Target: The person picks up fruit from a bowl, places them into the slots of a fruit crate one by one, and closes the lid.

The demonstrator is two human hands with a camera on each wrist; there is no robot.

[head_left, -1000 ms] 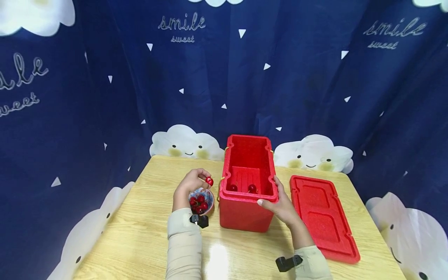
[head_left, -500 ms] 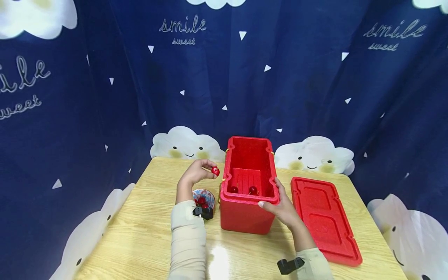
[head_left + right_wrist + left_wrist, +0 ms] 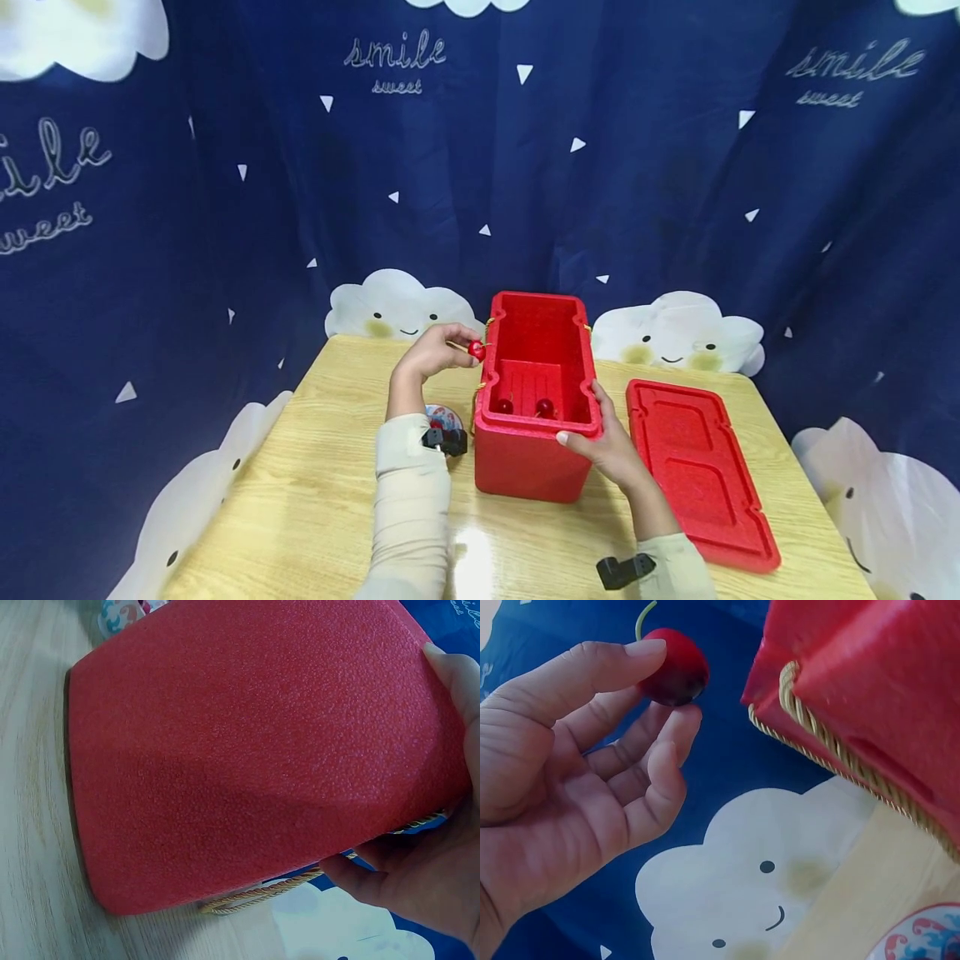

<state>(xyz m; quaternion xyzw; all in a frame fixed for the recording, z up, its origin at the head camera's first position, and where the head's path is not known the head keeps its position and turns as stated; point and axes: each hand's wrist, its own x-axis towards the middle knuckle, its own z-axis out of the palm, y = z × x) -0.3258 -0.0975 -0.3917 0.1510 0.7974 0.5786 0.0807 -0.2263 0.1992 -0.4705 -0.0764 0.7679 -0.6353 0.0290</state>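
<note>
My left hand (image 3: 435, 352) pinches a red cherry (image 3: 676, 667) between thumb and fingertips, its green stem pointing up. In the head view that hand is at the left rim of an open red foam box (image 3: 531, 465), with the cherry overlapping the rim. Two dark red cherries (image 3: 544, 407) lie on the box's floor near its front wall. My right hand (image 3: 611, 442) grips the box's front right corner, thumb on the front rim and fingers along the right side. Behind my left wrist, a small patterned bowl (image 3: 447, 413) holding cherries is mostly hidden.
A red foam lid (image 3: 701, 475) lies flat on the wooden table (image 3: 300, 500), right of the box. Gold cord (image 3: 832, 756) runs along the box's side. A dark blue curtain (image 3: 480, 150) with smiling clouds hangs behind the table.
My left hand has risen from above the bowl and moved right and away to the box's left rim, carrying the cherry. My right hand keeps its grip on the corner.
</note>
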